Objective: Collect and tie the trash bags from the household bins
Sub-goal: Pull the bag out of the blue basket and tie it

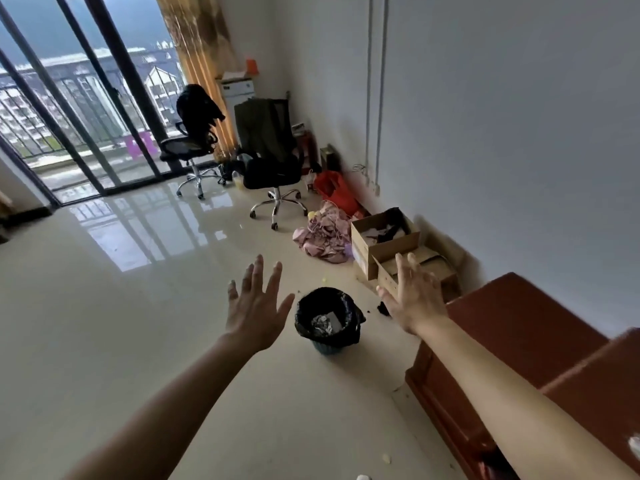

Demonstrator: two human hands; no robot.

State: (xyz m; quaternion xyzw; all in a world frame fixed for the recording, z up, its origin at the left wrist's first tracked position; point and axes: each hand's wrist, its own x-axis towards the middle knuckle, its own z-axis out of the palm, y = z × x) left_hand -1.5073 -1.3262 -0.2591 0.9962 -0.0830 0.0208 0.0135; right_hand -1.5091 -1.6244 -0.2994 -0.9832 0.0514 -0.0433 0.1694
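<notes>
Here the black trash bag [308, 317], lining a small blue bin [330, 348] stood upright on the floor [138, 323], is seen between the two outstretched hands, the left hand [254, 306] being judged slightly nearer its rim than the right hand [414, 301], and each grip is held spread, nothing grasped

Bin [331, 348]: only blue base shows, rest under black bag [305, 318]. Stuff in bag greyish, can't ID. R hand [412, 299] motion-blurred, covers part of near box [438, 268]. Cabinet [512, 323] cut by rt + bottom edges. Floor specks [324, 280] too small to tell.
</notes>
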